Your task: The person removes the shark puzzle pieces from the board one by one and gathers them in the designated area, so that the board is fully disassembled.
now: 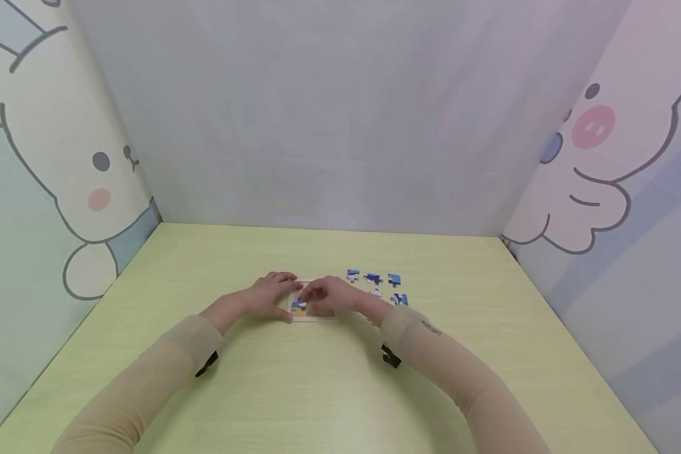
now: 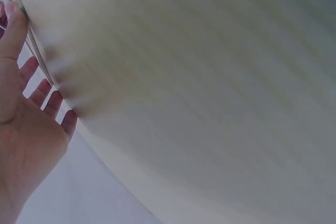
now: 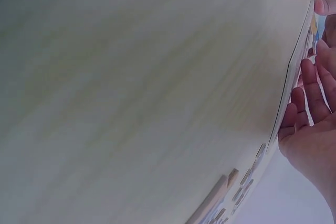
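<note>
A shallow puzzle tray point(image 1: 318, 320) with a pale rim lies on the table, with blue and yellow jigsaw pieces point(image 1: 299, 311) in its left part. My left hand point(image 1: 267, 296) rests at the tray's left side, fingers spread and thumb by the near corner. Above the tray, my right hand point(image 1: 335, 295) has its fingers bent downward. Its fingertips pinch a blue-and-white puzzle piece point(image 1: 301, 302) at the left part, mostly covered by the hand. In the right wrist view the curled right fingers point(image 3: 311, 85) are over the tray edge.
Several loose jigsaw pieces point(image 1: 373, 278) lie right of the tray, some partly behind the right forearm. The pale yellow table point(image 1: 295, 391) meets a grey back wall point(image 1: 329, 126). Side panels point(image 1: 618, 189) with cartoon animals stand left and right.
</note>
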Tool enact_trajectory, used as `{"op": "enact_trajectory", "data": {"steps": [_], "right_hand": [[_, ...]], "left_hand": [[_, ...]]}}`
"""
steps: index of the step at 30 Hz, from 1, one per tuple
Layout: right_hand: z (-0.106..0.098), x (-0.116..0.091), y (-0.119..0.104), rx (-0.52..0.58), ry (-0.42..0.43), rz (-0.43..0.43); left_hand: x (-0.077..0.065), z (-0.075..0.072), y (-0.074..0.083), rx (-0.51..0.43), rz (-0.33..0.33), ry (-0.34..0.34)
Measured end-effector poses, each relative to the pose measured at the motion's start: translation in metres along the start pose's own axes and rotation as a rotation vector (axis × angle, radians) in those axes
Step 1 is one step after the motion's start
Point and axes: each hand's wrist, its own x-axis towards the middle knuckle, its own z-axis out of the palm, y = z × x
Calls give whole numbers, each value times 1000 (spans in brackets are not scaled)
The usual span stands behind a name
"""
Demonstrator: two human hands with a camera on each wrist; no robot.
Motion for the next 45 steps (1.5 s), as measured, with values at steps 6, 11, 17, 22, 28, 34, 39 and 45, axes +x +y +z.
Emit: {"op": "enact_trajectory", "data": {"steps": [6, 11, 17, 22, 28, 34, 39, 45], "right_hand": [[3, 2, -3, 58, 30, 20], [6, 4, -5, 132, 52, 40], [9, 4, -8, 125, 79, 62], [10, 2, -11, 118, 92, 69], [9, 0, -12, 108, 97, 70], [0, -8, -13, 134, 94, 78], [-7, -16, -13, 145, 78, 69], [-16, -29, -10, 130, 56, 65]], "left_hand": [[0, 0, 0, -14, -5, -6], [1, 0, 0, -19, -8, -12], [0, -1, 2, -20, -9, -9], [-2, 0, 2, -18, 2, 7], [-2, 0, 2, -19, 16, 16], [0, -1, 2, -3, 3, -1], [1, -1, 1, 23, -3, -2], [0, -1, 0, 34, 1, 3]]}}
